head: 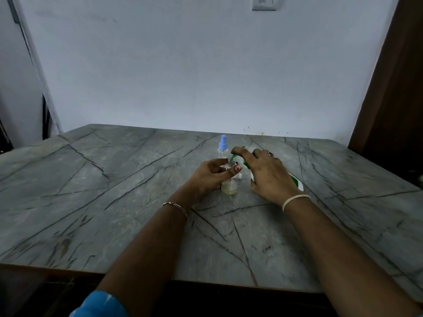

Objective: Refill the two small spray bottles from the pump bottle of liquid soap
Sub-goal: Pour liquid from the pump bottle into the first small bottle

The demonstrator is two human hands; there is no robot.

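— Grey-veined stone counter (pixel 114 179), and mid-way across it the left hand (pixel 207 177) is wrapped around an uncapped clear spray bottle (pixel 230 186), thumb and fingers closed near its neck. A shallow layer of yellowish liquid sits at the bottom.

— And the right hand (pixel 267 177)?

— It is closed over the green-and-white pump bottle of liquid soap (pixel 297 183), which is tilted toward the small bottle, index finger stretched onto the green pump head (pixel 237 152). The spout seems to sit right at the open neck, though blur there keeps me from saying whether it is truly over the hole.

— Where is the second one?

— Just behind, upright, with its blue sprayer cap (pixel 223 143) still on: the other spray bottle (pixel 222 154), apparently not yet filled.

— What might go wrong?

— I'd judge the neck is narrow, so a spout slightly off-centre would send soap down the outside and onto the left fingers, making the grip slippery. A hard press on the leaning pump bottle could also shove the light bottle over, or nudge the capped one behind it.
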